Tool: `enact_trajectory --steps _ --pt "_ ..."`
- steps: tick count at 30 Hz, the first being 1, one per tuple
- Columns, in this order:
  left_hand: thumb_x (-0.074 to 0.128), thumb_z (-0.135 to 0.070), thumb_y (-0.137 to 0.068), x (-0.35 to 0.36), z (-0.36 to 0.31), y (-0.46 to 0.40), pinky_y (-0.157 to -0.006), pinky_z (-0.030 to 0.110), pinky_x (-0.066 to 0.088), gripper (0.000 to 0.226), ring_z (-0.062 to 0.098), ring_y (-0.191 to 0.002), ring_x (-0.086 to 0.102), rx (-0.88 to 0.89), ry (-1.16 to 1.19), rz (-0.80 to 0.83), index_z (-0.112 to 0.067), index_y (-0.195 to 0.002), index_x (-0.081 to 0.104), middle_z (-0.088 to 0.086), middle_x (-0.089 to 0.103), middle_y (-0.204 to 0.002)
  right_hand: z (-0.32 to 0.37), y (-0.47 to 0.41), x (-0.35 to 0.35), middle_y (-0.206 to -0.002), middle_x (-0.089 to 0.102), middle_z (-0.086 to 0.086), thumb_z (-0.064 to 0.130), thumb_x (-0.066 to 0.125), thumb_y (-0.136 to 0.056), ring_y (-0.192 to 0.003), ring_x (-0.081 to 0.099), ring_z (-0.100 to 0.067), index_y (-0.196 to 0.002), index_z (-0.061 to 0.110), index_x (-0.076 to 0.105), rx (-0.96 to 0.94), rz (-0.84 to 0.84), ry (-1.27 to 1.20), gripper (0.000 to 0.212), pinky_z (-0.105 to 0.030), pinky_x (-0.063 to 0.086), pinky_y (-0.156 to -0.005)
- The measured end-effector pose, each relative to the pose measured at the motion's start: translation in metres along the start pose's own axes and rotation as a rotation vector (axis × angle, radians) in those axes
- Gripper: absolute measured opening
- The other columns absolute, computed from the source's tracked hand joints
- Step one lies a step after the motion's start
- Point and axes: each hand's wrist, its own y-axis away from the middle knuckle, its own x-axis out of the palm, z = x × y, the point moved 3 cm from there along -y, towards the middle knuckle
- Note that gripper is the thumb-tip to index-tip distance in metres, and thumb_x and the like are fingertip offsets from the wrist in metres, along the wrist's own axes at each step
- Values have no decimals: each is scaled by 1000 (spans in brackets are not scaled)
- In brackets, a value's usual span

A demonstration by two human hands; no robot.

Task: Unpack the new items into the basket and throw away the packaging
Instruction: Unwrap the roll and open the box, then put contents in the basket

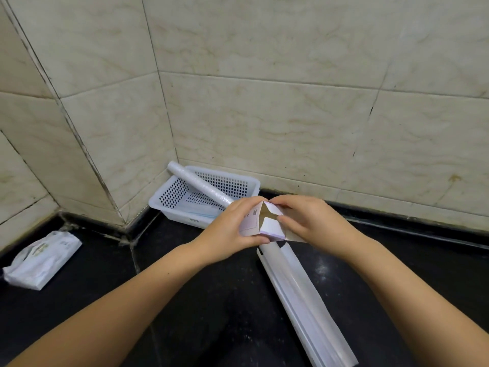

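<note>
I hold a small cardboard box (260, 223) above the black counter, its end flaps spread apart and a pale purple-white item showing inside. My left hand (232, 229) grips the box's printed side. My right hand (312, 221) pinches the flaps at its open end. Behind the hands, a white perforated basket (169, 197) stands in the tiled corner. A clear plastic roll (195, 185) leans across the basket, one end over the rim. A long translucent empty package (301, 300) lies on the counter below my right hand.
A white plastic-wrapped pack (42, 258) lies on the counter at the far left. Beige tiled walls (264, 115) close off the back and left. The counter (198, 300) is black and glossy.
</note>
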Motion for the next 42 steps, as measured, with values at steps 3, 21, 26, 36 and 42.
enact_trajectory --steps 3,21,26,36,42 --pt "76 -43 -69 -2 -3 6 -98 5 29 70 -4 -118 40 13 0 26 -59 -120 31 -18 45 -126 -1 -2 -10 -82 68 22 30 47 -93 -74 60 4 -98 38 61 88 -36 -185 16 -14 44 -65" --pt "78 -15 -68 -12 -1 -1 -96 13 29 72 -1 -111 39 117 -104 -217 -12 -130 42 -8 43 -121 41 27 2 -86 67 -3 7 47 -82 -75 61 -28 -89 12 70 -136 -76 146 24 -38 51 -65" --pt "77 -20 -71 -8 -4 -2 -102 22 34 72 10 -119 44 130 -108 -143 -21 -133 40 -10 44 -124 34 16 -11 -109 64 -8 7 51 -86 -88 61 -32 -116 11 62 -82 -136 193 32 -41 53 -68" --pt "73 -46 -72 -7 -15 0 -95 0 24 68 -1 -111 40 138 -93 -38 -44 -129 36 -13 48 -121 38 -2 -4 -61 62 3 28 81 -57 -49 59 -19 -70 21 66 -343 146 835 21 -21 41 -44" --pt "68 -59 -68 -11 -12 7 -96 7 33 65 -6 -115 44 74 -15 3 -54 -123 34 -21 51 -121 34 -4 1 -54 62 0 30 62 -81 -40 47 -26 -72 19 60 -275 102 699 15 -19 18 -41"
